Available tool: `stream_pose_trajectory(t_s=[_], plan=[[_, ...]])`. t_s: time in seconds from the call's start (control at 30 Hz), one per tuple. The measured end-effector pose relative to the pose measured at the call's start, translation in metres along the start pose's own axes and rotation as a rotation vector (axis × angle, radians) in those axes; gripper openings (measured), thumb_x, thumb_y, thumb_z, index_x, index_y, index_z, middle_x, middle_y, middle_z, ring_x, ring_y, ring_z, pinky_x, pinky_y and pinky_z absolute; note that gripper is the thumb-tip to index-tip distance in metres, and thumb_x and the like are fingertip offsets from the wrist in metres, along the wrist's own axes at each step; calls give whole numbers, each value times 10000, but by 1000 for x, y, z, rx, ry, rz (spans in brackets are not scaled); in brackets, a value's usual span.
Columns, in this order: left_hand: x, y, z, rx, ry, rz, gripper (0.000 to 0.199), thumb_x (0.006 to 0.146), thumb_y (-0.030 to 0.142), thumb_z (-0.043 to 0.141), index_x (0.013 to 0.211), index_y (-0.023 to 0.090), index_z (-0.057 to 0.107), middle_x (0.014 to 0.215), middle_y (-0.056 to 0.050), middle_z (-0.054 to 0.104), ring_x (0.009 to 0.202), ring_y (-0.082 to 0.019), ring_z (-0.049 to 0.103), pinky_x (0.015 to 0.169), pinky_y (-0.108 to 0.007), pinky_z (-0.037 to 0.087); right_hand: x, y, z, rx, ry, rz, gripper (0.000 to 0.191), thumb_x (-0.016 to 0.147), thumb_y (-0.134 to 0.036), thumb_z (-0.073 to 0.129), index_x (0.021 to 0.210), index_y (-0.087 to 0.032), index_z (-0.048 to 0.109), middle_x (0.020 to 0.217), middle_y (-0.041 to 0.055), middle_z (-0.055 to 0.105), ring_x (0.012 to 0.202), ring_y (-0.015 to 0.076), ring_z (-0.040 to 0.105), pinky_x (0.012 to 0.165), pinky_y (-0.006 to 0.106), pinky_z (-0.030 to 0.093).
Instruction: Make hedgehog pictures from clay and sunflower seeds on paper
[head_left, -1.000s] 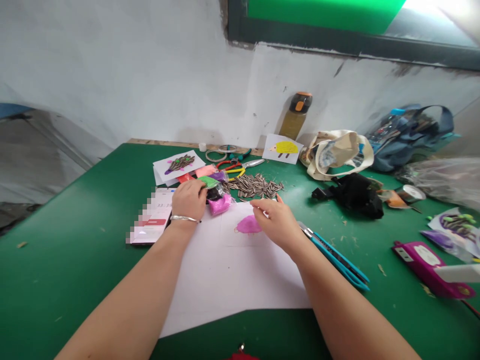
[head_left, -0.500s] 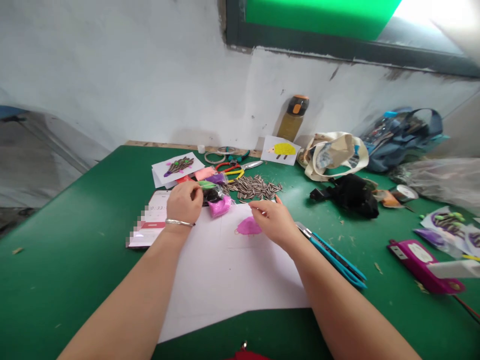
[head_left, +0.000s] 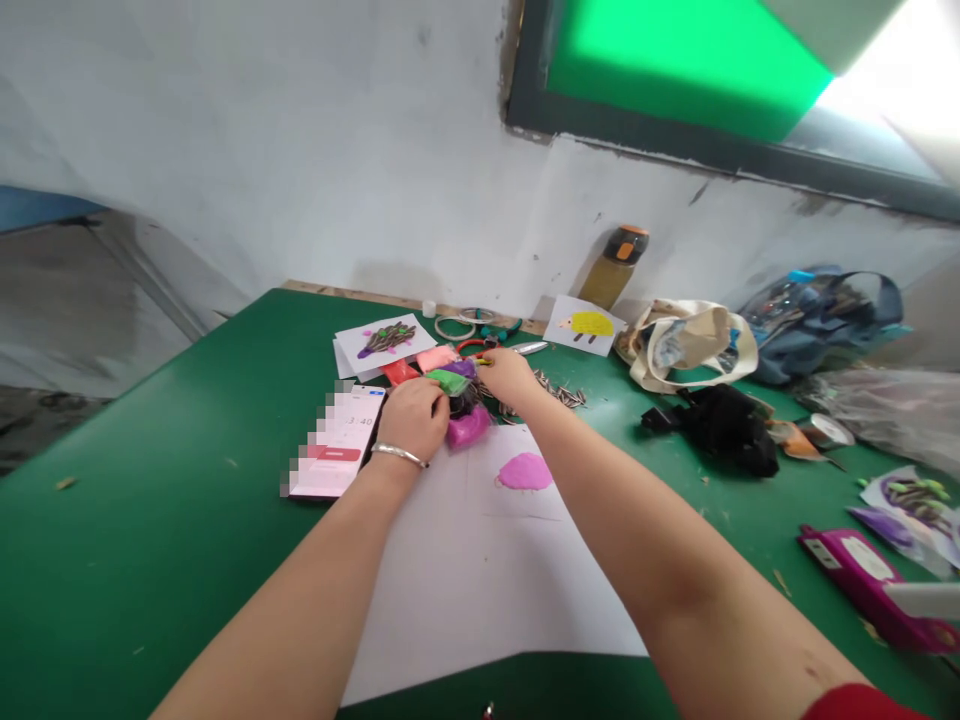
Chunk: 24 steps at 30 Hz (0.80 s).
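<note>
Hands at the far margin of a paper sheet

The left hand [head_left: 412, 418] rested between the phone [head_left: 341, 445] and a cluster of packets, its fingers curled beside the green packet [head_left: 448, 381]; whether they gripped it could not be told. The right hand [head_left: 510, 378] reached beyond the far edge of the white paper [head_left: 480, 580], just beside the sunflower seeds [head_left: 561, 390]; its fingertips were hidden, so their state could not be told. The pink patch [head_left: 523, 471] lay on the paper near its far edge, against the outline of the right forearm, which crossed the sheet's right margin. The magenta packet [head_left: 467, 427] sat at the paper's far edge, between the hands. A broad stretch of green surface [head_left: 150, 500] ran from the phone to the slanting left edge. On the right, room extended from the forearm to the magenta device [head_left: 855, 575]. A strip of green bordered the paper's near edge.
</note>
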<state>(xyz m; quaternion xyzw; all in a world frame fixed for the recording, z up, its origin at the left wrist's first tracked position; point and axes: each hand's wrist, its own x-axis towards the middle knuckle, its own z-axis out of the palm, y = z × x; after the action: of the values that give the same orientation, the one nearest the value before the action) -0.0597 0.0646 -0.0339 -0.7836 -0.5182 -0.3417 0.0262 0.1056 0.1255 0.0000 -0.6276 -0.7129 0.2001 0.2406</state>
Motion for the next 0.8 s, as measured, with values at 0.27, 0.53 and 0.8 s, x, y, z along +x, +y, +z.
stream_pose_trajectory(t_s=[0.27, 0.53, 0.8], plan=[[-1, 0, 3, -20, 27, 0, 209, 791, 146, 492, 630, 183, 620, 785, -74, 671, 819, -213, 608, 813, -359, 486, 19, 16, 33, 86, 98, 95, 154, 696, -220, 540, 714, -194, 690, 692, 48, 671, 657, 185, 572, 646, 279, 416], [-3, 4, 6, -38, 148, -3, 204, 846, 184, 480, 804, 159, 678, 1001, -108, 676, 1001, -243, 592, 954, -425, 444, 0, 26, 26, 278, 303, 92, 159, 725, -259, 484, 718, -204, 633, 717, 27, 653, 700, 182, 563, 663, 280, 425], [-12, 41, -1, -54, 85, 173, 553, 836, 403, 604, 1318, 156, 490, 1378, -158, 475, 1327, -335, 347, 1094, -528, 251, -77, 23, -8, 526, 391, 68, 153, 750, -286, 500, 786, -185, 609, 726, 10, 621, 642, 142, 519, 615, 259, 419]])
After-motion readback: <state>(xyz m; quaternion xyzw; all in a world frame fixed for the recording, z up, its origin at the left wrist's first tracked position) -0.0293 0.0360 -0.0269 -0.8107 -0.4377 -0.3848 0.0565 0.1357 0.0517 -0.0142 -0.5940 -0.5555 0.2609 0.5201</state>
